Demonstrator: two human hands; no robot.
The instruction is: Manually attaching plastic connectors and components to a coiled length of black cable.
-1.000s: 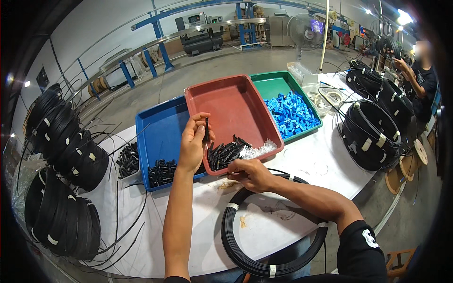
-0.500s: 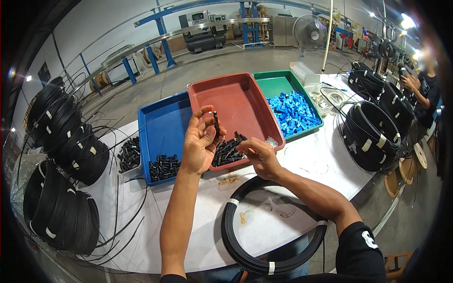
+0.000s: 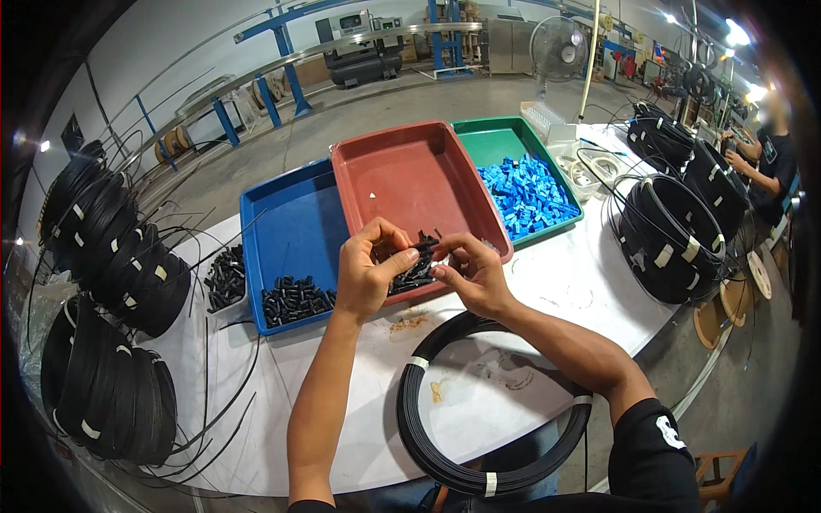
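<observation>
My left hand (image 3: 369, 272) pinches a slim black plastic piece (image 3: 424, 245) between thumb and fingers, just over the near end of the red tray (image 3: 402, 184). Curled in close from the right, my right hand (image 3: 475, 278) has its thumb and fingertips at the far end of that piece. Whether it grips the piece itself or another small part is too fine to make out. Behind and below the fingertips lie more black pieces (image 3: 412, 278) in the tray, partly hidden by both hands. A black cable coil (image 3: 410, 432) with white tape bands lies on the table under my right forearm.
Left of the red tray, a blue tray (image 3: 295, 218) holds short black parts, beside a small bin of black pieces (image 3: 226, 275). A green tray (image 3: 496, 132) contains blue connectors (image 3: 526, 201). Cable coils (image 3: 107, 376) stack at left, others (image 3: 671, 239) at right. A person (image 3: 770, 162) stands far right.
My left hand has lowered and tilted the black piece from upright to nearly level. My right hand has lifted from the black pieces in the red tray and met the left.
</observation>
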